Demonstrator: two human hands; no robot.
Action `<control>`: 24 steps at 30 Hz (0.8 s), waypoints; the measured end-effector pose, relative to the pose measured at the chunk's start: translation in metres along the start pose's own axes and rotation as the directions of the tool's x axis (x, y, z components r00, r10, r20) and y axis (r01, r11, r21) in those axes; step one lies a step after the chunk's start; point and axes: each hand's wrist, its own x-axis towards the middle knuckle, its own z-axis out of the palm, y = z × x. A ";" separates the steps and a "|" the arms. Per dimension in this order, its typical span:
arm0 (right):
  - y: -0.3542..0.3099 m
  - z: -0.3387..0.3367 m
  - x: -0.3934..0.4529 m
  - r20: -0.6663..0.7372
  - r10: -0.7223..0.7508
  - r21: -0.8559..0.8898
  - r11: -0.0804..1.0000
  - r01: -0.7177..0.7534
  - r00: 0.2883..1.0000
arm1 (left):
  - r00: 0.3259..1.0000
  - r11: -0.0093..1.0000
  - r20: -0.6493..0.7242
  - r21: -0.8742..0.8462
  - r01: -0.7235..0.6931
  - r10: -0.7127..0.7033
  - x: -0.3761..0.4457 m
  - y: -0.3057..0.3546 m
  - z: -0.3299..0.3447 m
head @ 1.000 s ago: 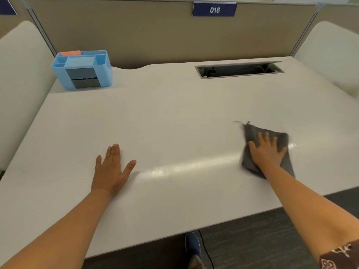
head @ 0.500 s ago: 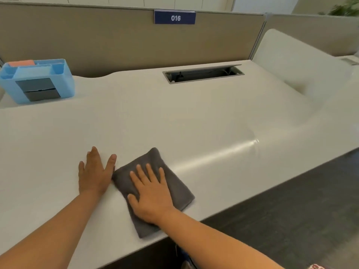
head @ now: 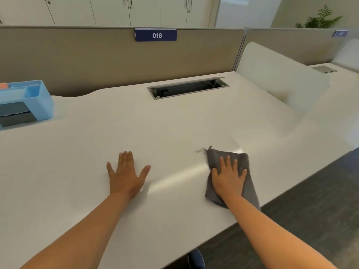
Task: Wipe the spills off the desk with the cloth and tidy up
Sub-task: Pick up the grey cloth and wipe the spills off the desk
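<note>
My right hand point(head: 229, 177) presses flat on the soft, limp cloth point(head: 231, 171) (best pinched by an edge); left hand point(head: 126, 175) splayed empty on the counter point(head: 155, 133).

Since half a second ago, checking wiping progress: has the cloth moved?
Yes. The cloth slid right, away from the planted left hand, under the right hand.

1. The right hand point(head: 229, 178) covers the middle of the cloth point(head: 245, 188).
2. Far left of the left hand point(head: 126, 175), the blue organizer point(head: 29, 101) is cut by the frame edge.
</note>
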 end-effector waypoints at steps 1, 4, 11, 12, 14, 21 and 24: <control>0.002 -0.002 0.012 0.001 0.030 0.008 1.000 -0.030 1.000 | 1.000 1.000 0.006 -0.001 -0.020 0.020 0.008 0.009 0.001; 0.003 -0.007 0.048 0.008 0.087 0.011 0.996 -0.087 0.996 | 0.998 0.998 0.024 -0.026 -0.062 0.063 0.029 0.038 0.010; -0.011 -0.008 0.140 0.021 0.040 -0.007 0.999 -0.040 0.999 | 0.994 0.995 0.041 -0.022 -0.099 0.100 0.090 0.093 0.032; -0.016 -0.008 0.150 0.021 0.025 -0.013 1.000 -0.025 0.999 | 0.994 0.995 0.045 -0.018 -0.096 0.097 0.096 0.097 0.034; -0.025 -0.007 0.180 0.028 -0.014 -0.010 1.000 0.014 1.000 | 0.996 0.997 0.047 -0.024 -0.071 0.072 0.115 0.110 0.040; -0.067 -0.006 0.261 0.047 -0.136 -0.006 0.991 0.136 0.990 | 1.000 0.999 0.012 -0.019 -0.026 0.026 0.154 0.132 0.049; -0.094 -0.004 0.294 0.058 -0.189 -0.002 0.982 0.190 0.980 | 1.000 1.000 0.003 -0.022 0.013 -0.013 0.166 0.132 0.049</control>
